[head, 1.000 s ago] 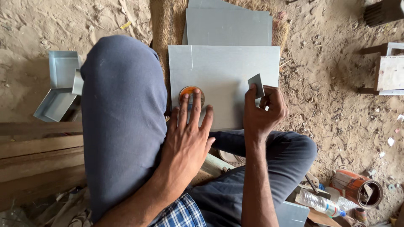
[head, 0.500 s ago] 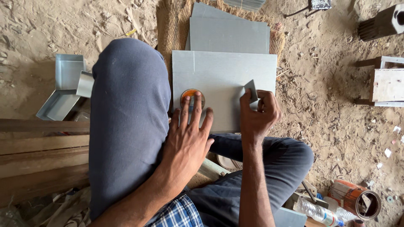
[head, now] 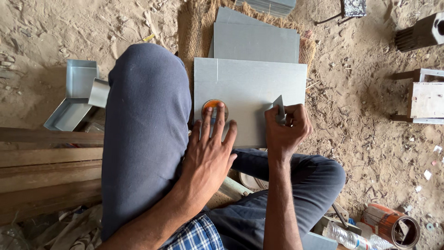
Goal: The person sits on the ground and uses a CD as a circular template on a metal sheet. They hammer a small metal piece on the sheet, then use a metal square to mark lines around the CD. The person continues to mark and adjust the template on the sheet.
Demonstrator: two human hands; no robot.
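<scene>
A grey metal sheet (head: 249, 88) lies flat on the sandy ground in front of my knees. My left hand (head: 208, 153) rests flat on its near edge, fingers spread, with the fingertips over a round orange disc (head: 213, 105) on the sheet. My right hand (head: 284, 129) is closed around a small grey metal piece (head: 279, 107) with a pointed tip, held upright against the sheet near its right side. My raised left knee in blue trousers (head: 145, 129) hides the sheet's left edge.
More grey sheets (head: 256, 41) are stacked on burlap behind the working sheet. Folded metal trays (head: 76, 92) lie at the left beside wooden planks (head: 46, 162). A wooden stool (head: 425, 99) stands at the right. A rusty tin (head: 391, 224) and a plastic bottle (head: 344, 235) sit near my right leg.
My right hand with the metal piece has shifted slightly down and right along the sheet. The left hand stays on the orange disc. The camera view has tilted a little.
</scene>
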